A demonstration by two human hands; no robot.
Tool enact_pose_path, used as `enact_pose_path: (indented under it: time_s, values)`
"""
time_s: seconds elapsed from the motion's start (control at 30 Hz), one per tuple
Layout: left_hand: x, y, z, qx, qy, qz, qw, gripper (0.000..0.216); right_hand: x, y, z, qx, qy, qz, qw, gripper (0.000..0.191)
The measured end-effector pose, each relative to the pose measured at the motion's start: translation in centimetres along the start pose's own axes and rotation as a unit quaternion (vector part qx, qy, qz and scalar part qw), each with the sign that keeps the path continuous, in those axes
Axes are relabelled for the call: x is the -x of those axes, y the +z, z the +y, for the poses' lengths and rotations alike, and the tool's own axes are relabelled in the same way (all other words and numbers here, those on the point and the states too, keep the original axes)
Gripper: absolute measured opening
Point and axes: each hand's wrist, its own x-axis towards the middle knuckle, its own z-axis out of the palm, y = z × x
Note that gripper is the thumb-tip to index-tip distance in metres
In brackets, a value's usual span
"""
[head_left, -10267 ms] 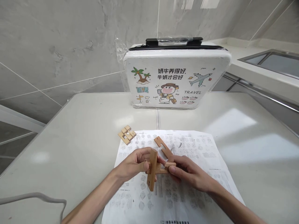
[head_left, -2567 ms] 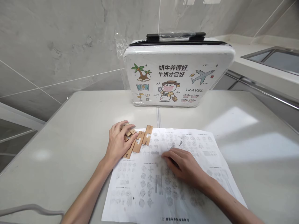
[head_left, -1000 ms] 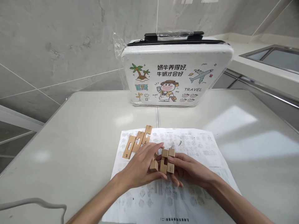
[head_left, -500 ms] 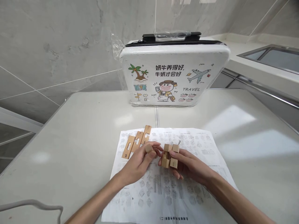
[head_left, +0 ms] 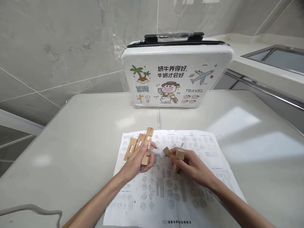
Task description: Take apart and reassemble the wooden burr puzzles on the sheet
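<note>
My left hand (head_left: 137,160) is closed around a short wooden puzzle piece (head_left: 145,158) just above the printed instruction sheet (head_left: 166,186). My right hand (head_left: 190,164) grips a cluster of notched wooden blocks (head_left: 177,155), lifted a little over the sheet. The two hands are apart, with a small gap between their pieces. Flat notched wooden bars (head_left: 140,143) lie side by side at the sheet's upper left corner, right behind my left hand.
A white case with cartoon travel prints (head_left: 177,76) stands upright at the back of the pale table (head_left: 78,136), against a grey tiled wall. A grey cable (head_left: 30,210) loops at the lower left. A metal sink (head_left: 275,58) sits in the counter at right.
The wooden cluster held between both hands has come apart: my left hand drew one piece leftwards toward the flat bars, while my right hand kept the others.
</note>
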Motion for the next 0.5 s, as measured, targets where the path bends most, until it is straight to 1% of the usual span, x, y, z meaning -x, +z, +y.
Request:
enact_pose_path:
  time_s: [0.13,0.2,0.3,0.4,0.5]
  values:
    - [0.2,0.3,0.3,-0.008,-0.002,0.004,1.0,0.05,0.0,0.4,0.3,0.1,-0.042,0.043,0.993,0.034]
    - [0.3,0.5,0.4,-0.009,-0.002,0.004,1.0,0.048,0.1,0.6,0.7,0.157,-0.066,0.062,0.983,0.03]
    - [0.3,0.5,0.4,-0.044,0.002,0.007,0.999,0.049,0.1,0.9,1.3,0.239,-0.095,0.082,0.963,0.027]
    - [0.4,0.5,0.2,-0.076,0.005,0.011,0.997,0.048,0.0,0.9,2.0,0.286,-0.123,0.085,0.946,0.028]
    - [0.5,0.6,0.1,-0.098,0.014,0.021,0.995,0.042,0.0,0.9,2.4,0.301,-0.135,0.083,0.94,0.033]
